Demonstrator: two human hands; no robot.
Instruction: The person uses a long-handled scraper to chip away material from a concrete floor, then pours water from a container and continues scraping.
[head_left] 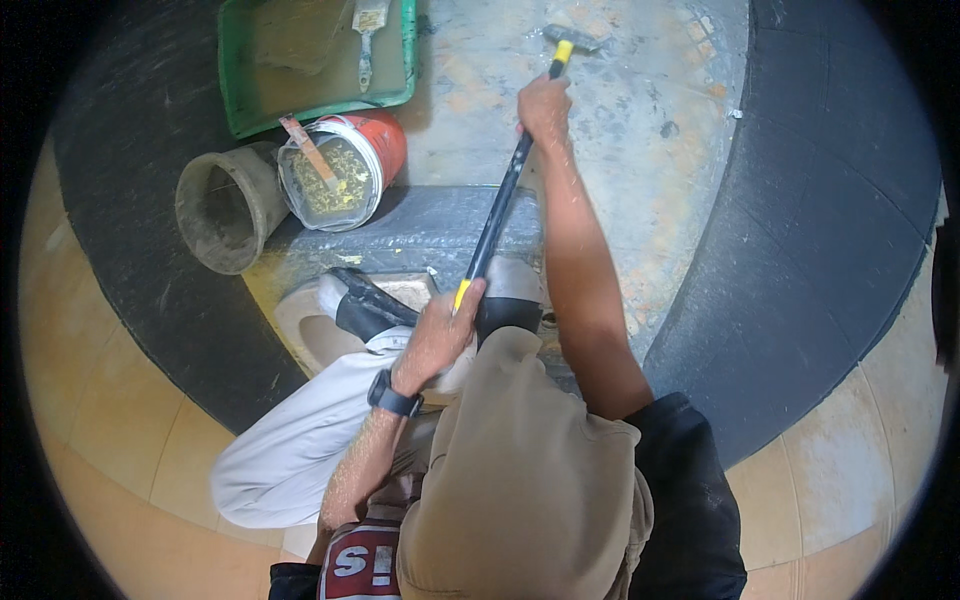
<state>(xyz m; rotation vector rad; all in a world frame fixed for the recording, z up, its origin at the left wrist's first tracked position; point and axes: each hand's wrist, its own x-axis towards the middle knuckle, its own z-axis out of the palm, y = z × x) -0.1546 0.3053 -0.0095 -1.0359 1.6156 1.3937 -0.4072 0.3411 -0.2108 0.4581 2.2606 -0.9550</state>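
Black, yellow-ended long handle (506, 190)

Left of the right hand (546, 110), a bucket (387, 143) holds a stick (312, 158); ahead and left, a tray (409, 55) holds a brush (368, 25).

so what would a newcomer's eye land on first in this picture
Probably the long black pole with yellow sections, slanting up the middle between the low left hand and the higher right hand. Next, at upper left, the green rectangular tray of murky liquid, and just below it the round red-and-white bucket with yellow-flecked grey contents.
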